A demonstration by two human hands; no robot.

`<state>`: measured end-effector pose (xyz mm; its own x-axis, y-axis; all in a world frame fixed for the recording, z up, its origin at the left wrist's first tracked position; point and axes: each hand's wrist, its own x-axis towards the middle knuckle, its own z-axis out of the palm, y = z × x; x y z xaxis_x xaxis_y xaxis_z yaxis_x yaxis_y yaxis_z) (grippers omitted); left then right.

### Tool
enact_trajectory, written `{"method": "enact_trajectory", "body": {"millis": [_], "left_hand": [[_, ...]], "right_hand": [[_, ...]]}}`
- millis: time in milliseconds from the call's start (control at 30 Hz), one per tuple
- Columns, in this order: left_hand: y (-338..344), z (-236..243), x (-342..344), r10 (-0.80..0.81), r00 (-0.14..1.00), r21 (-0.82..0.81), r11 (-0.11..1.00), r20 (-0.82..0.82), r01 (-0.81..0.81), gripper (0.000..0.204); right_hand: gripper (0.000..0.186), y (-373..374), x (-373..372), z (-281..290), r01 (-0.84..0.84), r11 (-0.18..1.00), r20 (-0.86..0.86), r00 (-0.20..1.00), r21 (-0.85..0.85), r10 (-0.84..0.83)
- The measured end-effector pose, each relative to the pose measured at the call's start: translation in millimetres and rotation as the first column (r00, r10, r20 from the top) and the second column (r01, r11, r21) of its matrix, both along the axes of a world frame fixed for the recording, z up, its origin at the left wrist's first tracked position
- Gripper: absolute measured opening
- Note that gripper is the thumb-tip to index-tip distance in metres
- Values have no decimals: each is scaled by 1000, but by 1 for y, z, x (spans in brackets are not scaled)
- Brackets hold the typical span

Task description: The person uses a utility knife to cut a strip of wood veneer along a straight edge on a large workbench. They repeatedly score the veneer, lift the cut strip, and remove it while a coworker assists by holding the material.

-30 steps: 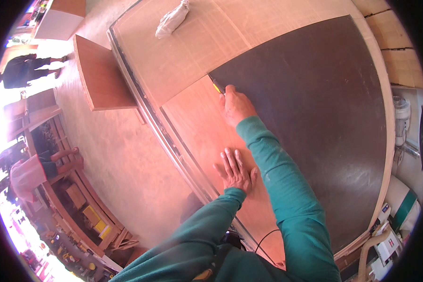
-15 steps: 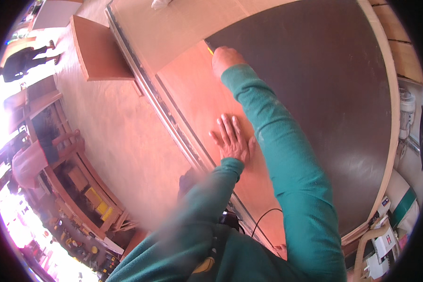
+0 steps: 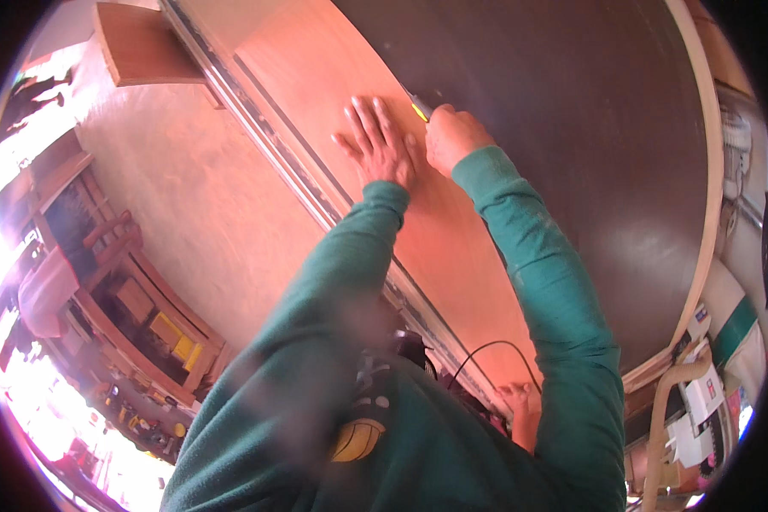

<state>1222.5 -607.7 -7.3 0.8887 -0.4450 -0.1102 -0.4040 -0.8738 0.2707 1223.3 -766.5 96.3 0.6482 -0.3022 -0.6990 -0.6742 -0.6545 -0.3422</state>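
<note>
My left hand [image 3: 380,152] lies flat with fingers spread on a pinkish wood-toned sheet [image 3: 452,252] and holds nothing. Close by on its right, my right hand [image 3: 457,138] is closed around a slim yellow-and-black utility knife [image 3: 419,109], most of it hidden in the fist. The knife's tip end is at the edge where a large dark brown sheet [image 3: 597,171] meets the pinkish one. Too little of the tool shows to make out its blade.
A metal-edged rail [image 3: 256,128] runs along the sheet's left side. Another person's hand [image 3: 516,398] rests near a black cable [image 3: 495,344] at the bottom. A brown board [image 3: 136,47] stands at the upper left; a beige hose [image 3: 664,397] hangs lower right. People are far left.
My right hand has come back toward me along the dark sheet's edge with the knife. My left hand has slid forward and left, and my view has shifted.
</note>
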Motion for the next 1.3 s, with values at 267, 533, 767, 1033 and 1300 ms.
{"method": "enact_trajectory", "body": {"millis": [267,533,767,1033,1300], "left_hand": [[-3,2,-2,-6,997,-90,996,82,13,80],[-2,-5,-2,-8,983,-134,990,183,33,79],[-1,-8,-1,-14,976,-209,976,216,60,75],[2,-17,-2,-24,965,-190,979,263,76,75],[2,-14,4,16,994,-155,988,106,0,87]], "right_hand": [[27,7,-149,9,21,1000,-107,994,2,-20],[26,13,-287,21,9,1000,-87,996,-3,-9],[30,13,-390,39,47,999,-376,925,1,-43],[26,22,-513,45,20,999,-450,892,-43,-38],[25,15,-496,66,-54,997,-461,887,-64,18]]}}
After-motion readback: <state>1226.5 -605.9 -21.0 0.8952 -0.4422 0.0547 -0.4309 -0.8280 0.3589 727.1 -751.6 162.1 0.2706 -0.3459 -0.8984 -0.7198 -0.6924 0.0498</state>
